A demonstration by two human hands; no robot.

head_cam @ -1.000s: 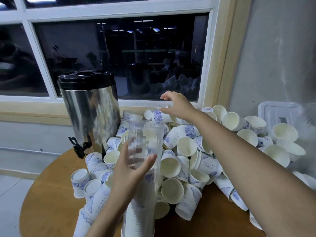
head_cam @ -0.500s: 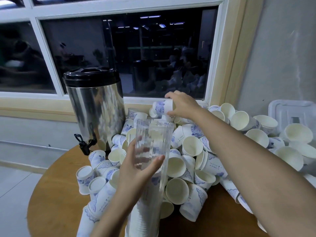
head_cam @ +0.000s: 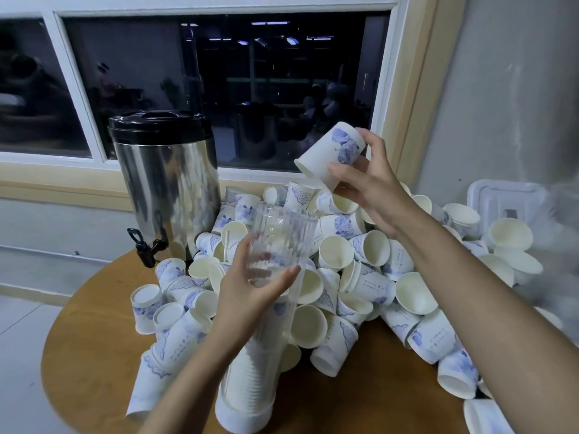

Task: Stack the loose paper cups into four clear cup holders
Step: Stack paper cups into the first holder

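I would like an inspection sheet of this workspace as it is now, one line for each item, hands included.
Surface: round wooden table, largely covered.
Job's things: clear cup holder tilted, stacked cups in its lower part; loose paper cups heaped; held cup above the heap.
Clutter: steel dispenser with black lid; white plastic piece at right.
Hands: left hand holds the clear cup holder; right hand grips the held cup.
Cables: nothing seen.
Surroundings: dark window, grey wall.

My one view (head-worn, wide-angle) looks forward and down, close over the round brown wooden table [head_cam: 94, 339], toward its far edge.
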